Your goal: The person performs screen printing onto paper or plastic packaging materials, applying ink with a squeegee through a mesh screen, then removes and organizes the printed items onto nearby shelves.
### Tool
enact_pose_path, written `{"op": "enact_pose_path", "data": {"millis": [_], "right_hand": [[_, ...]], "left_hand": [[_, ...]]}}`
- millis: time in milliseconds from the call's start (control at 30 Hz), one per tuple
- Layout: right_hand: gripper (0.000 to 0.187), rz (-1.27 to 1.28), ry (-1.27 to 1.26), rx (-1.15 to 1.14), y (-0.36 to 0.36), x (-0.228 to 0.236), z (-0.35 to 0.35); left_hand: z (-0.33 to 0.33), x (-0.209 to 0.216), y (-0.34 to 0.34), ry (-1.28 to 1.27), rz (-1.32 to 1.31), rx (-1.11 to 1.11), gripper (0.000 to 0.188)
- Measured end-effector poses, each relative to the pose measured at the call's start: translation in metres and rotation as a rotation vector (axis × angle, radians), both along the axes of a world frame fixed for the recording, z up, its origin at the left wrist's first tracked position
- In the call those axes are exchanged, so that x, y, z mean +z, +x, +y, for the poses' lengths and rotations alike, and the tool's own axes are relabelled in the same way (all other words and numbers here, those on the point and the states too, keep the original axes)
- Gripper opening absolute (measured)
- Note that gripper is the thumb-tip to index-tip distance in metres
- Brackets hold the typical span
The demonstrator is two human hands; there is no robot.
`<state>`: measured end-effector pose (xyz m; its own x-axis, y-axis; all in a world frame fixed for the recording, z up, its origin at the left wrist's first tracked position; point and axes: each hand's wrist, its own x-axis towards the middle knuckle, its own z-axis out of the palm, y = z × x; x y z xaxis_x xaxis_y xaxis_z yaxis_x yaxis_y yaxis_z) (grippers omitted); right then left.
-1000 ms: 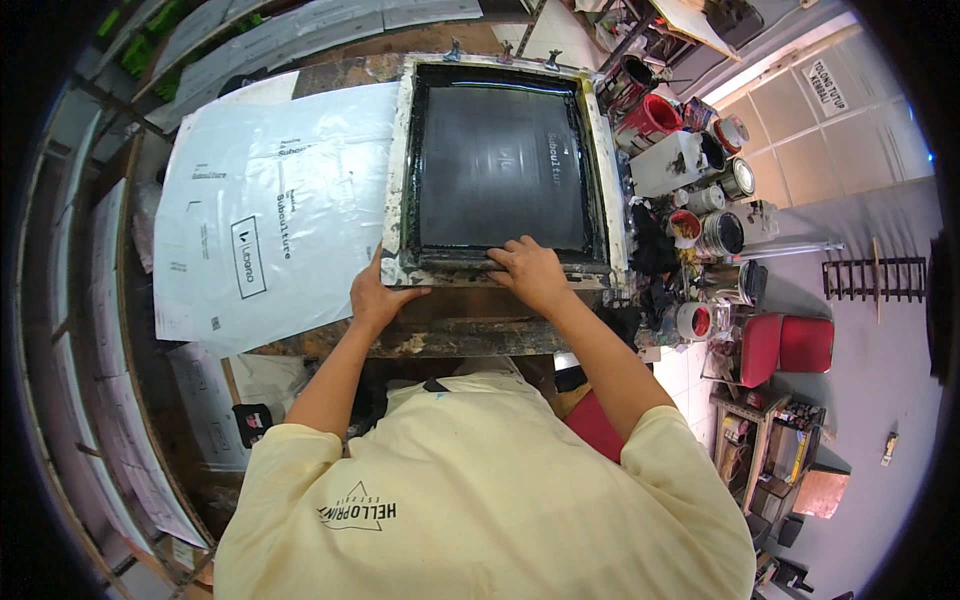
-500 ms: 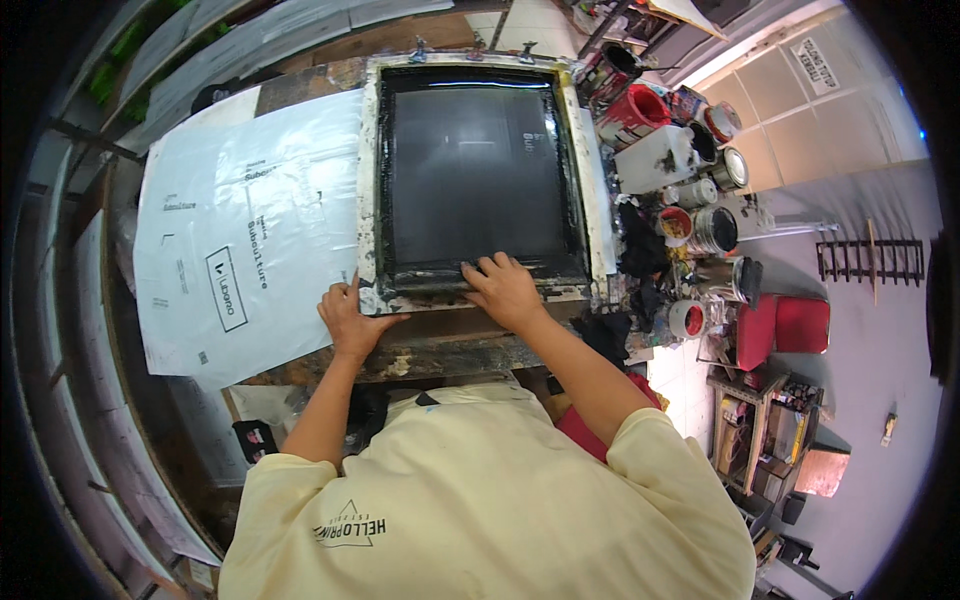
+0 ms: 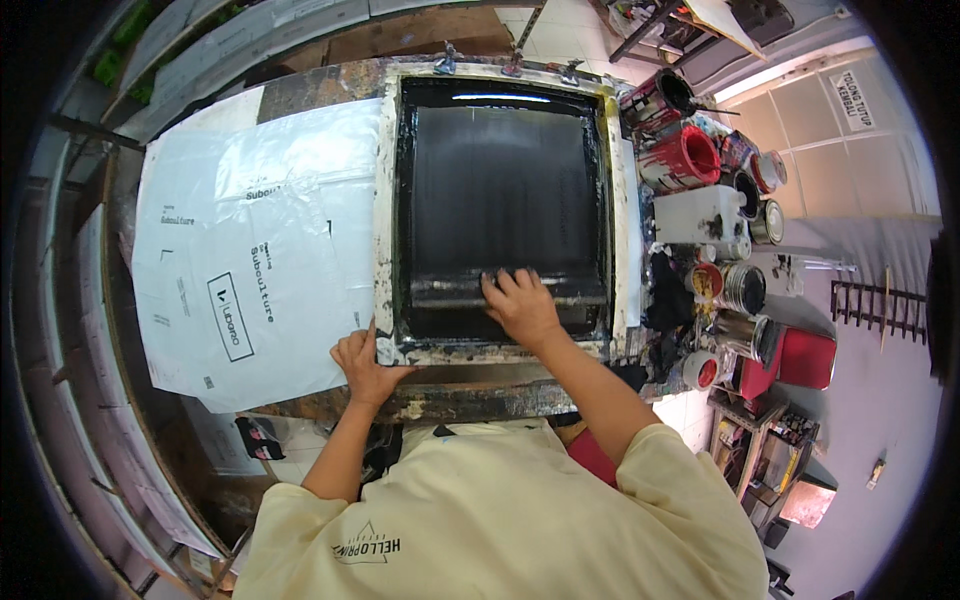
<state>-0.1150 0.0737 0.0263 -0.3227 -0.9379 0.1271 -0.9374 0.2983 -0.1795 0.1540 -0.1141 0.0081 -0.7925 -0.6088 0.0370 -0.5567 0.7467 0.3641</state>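
Observation:
A screen-printing frame point(image 3: 386, 205) with whitish, ink-stained edges lies flat on the worktable, its dark mesh point(image 3: 500, 180) coated in black ink. My left hand point(image 3: 366, 372) grips the near left corner of this frame, thumb along the front edge and fingers at the left side. Inside the frame, toward its near end, my right hand point(image 3: 522, 308) is closed over a wide, dark squeegee point(image 3: 445, 291). The squeegee spans most of the mesh's width. Its blade and what lies under the mesh are hidden.
A large white printed plastic sheet point(image 3: 200, 270) covers the table left of the frame. Clamps point(image 3: 512, 65) stand at the frame's far edge. Crowded along the right are a red ink bucket point(image 3: 680, 160), a white jerrycan point(image 3: 695, 215), several tins and black rags point(image 3: 668, 290).
My right hand and the squeegee have moved away from the frame's near edge, farther onto the mesh. My left hand keeps to the same corner. The whole view has shifted slightly.

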Motion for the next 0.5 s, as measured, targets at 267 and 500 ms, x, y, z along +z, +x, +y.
{"op": "enact_pose_path", "data": {"millis": [267, 500], "right_hand": [[0.057, 0.055, -0.101, -0.019, -0.161, -0.023, -0.117], [0.04, 0.029, -0.018, -0.039, -0.256, 0.002, -0.185]], "left_hand": [[-0.001, 0.002, 0.007, 0.017, -0.01, -0.012, 0.111], [-0.003, 0.026, 0.002, 0.036, 0.023, -0.003, 0.114]]}}
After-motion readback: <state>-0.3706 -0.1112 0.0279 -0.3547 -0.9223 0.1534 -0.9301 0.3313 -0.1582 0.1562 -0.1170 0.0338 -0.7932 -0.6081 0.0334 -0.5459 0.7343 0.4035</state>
